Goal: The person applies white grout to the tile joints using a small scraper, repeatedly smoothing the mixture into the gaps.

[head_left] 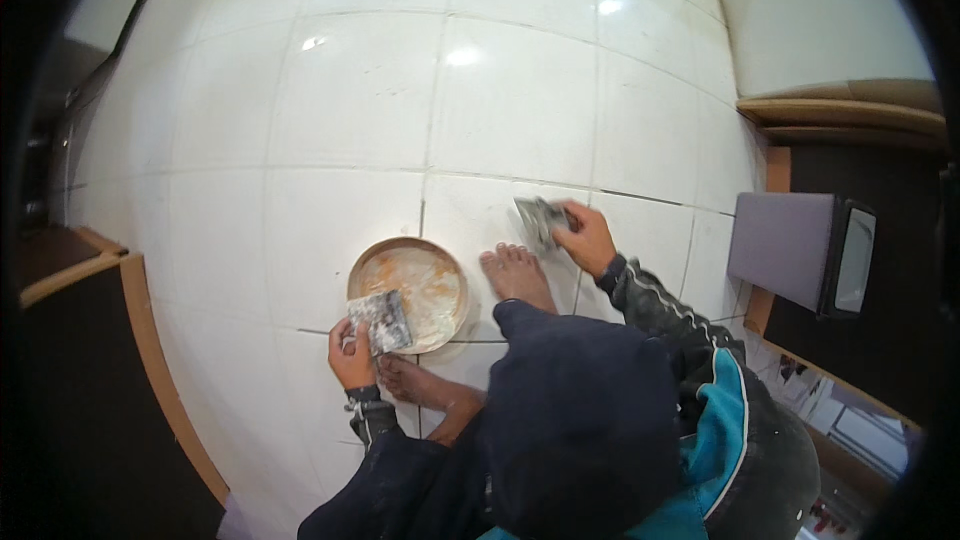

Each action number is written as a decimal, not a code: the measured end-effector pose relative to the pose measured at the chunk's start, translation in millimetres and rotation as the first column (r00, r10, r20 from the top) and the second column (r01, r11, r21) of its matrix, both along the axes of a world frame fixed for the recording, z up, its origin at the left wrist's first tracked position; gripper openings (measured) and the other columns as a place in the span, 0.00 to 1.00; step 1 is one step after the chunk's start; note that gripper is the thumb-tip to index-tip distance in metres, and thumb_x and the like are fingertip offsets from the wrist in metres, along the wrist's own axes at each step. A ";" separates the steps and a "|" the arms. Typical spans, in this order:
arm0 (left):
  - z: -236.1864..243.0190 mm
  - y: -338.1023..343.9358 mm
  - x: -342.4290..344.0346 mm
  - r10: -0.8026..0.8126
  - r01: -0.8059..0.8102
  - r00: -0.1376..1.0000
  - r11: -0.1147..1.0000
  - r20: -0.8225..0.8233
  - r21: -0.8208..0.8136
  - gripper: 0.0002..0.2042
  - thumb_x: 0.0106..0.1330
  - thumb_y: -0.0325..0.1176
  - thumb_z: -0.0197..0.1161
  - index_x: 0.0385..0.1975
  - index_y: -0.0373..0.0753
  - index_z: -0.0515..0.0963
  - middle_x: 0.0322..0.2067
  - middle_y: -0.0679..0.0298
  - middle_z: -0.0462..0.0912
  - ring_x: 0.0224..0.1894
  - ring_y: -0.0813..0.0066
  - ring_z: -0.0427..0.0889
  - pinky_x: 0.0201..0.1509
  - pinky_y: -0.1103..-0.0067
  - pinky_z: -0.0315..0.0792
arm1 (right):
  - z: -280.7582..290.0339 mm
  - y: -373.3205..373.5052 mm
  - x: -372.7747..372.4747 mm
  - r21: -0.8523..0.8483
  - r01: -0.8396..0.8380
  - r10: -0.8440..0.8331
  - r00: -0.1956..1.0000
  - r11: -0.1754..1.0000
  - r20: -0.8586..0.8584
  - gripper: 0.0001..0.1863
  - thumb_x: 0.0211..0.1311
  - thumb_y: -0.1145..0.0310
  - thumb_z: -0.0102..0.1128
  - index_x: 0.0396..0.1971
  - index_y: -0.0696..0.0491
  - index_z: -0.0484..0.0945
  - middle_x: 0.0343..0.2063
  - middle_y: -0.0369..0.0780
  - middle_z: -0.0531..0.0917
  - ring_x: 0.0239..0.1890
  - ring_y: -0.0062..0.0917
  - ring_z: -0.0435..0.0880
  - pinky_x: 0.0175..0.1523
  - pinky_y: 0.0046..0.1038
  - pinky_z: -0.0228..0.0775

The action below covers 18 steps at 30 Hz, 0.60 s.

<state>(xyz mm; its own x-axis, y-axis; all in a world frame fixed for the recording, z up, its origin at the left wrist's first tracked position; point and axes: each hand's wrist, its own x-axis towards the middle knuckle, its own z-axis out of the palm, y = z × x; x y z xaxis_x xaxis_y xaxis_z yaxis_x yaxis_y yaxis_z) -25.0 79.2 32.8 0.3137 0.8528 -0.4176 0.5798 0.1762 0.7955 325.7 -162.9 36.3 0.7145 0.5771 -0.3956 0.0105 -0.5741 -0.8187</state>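
White floor tiles [510, 100] carry a round pan [464, 292]; the left hand [350, 358] pinches a grey-smeared plate [388, 320] over its rim, while the right hand [592, 242] grips a grey scraper [537, 221] near a bare foot [522, 280].

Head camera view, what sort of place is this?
Likely a furnished indoor room, exact use unclear: there's a glossy white tiled floor, a dark wood-edged unit at left, and a boxy purple-grey object at right.

No lettering, labels, numbers or signs can be read in this view.
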 end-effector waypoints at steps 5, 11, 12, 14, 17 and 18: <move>-1.8 -1.3 -6.9 0.029 -0.025 0.997 0.998 0.071 -0.049 0.20 0.62 0.35 0.66 0.50 0.30 0.73 0.44 0.59 0.78 0.47 0.74 0.75 0.49 0.77 0.74 | -19.7 -96.8 -9.0 0.108 0.352 -0.339 0.933 0.930 -0.121 0.19 0.52 0.76 0.55 0.47 0.62 0.77 0.35 0.38 0.83 0.38 0.17 0.79 0.44 0.20 0.72; -7.5 6.1 -11.6 -0.053 0.062 0.990 0.996 0.128 -0.064 0.21 0.63 0.32 0.66 0.52 0.29 0.71 0.45 0.58 0.75 0.46 0.73 0.76 0.48 0.78 0.74 | -18.2 -85.8 25.6 -0.025 0.195 -0.138 0.774 0.981 0.617 0.23 0.50 0.83 0.53 0.50 0.60 0.76 0.47 0.48 0.81 0.52 0.41 0.80 0.58 0.34 0.70; -6.8 5.8 -10.4 -0.088 0.098 0.985 0.993 0.148 -0.065 0.21 0.62 0.32 0.66 0.52 0.29 0.70 0.45 0.58 0.74 0.45 0.74 0.76 0.46 0.79 0.75 | -27.5 -87.6 24.1 -0.070 0.115 -0.029 0.688 0.991 0.725 0.24 0.49 0.83 0.52 0.51 0.58 0.76 0.50 0.49 0.79 0.55 0.44 0.77 0.60 0.37 0.69; -5.7 3.6 -6.1 -0.049 0.069 0.980 0.993 0.194 -0.100 0.20 0.62 0.31 0.66 0.51 0.30 0.70 0.44 0.58 0.74 0.45 0.74 0.76 0.46 0.79 0.74 | -40.7 -81.4 3.1 -0.193 0.078 0.101 0.633 0.978 0.767 0.25 0.49 0.83 0.53 0.51 0.56 0.76 0.52 0.48 0.78 0.56 0.42 0.76 0.62 0.37 0.68; -5.1 2.4 -8.9 0.013 0.025 0.972 0.987 0.234 -0.161 0.19 0.63 0.29 0.65 0.50 0.30 0.70 0.44 0.59 0.74 0.45 0.73 0.75 0.47 0.79 0.73 | -34.0 -89.4 -22.0 -0.378 -0.006 0.303 0.611 0.926 0.731 0.26 0.47 0.82 0.55 0.51 0.51 0.75 0.55 0.47 0.76 0.58 0.38 0.75 0.63 0.36 0.67; -10.6 2.4 -14.8 0.015 0.019 0.973 0.990 0.230 -0.143 0.19 0.62 0.29 0.65 0.50 0.30 0.70 0.44 0.59 0.74 0.45 0.74 0.75 0.48 0.79 0.73 | -24.8 -92.5 -29.5 -0.408 -0.082 0.345 0.696 0.909 0.629 0.26 0.46 0.82 0.55 0.51 0.51 0.76 0.55 0.47 0.76 0.58 0.38 0.75 0.62 0.36 0.68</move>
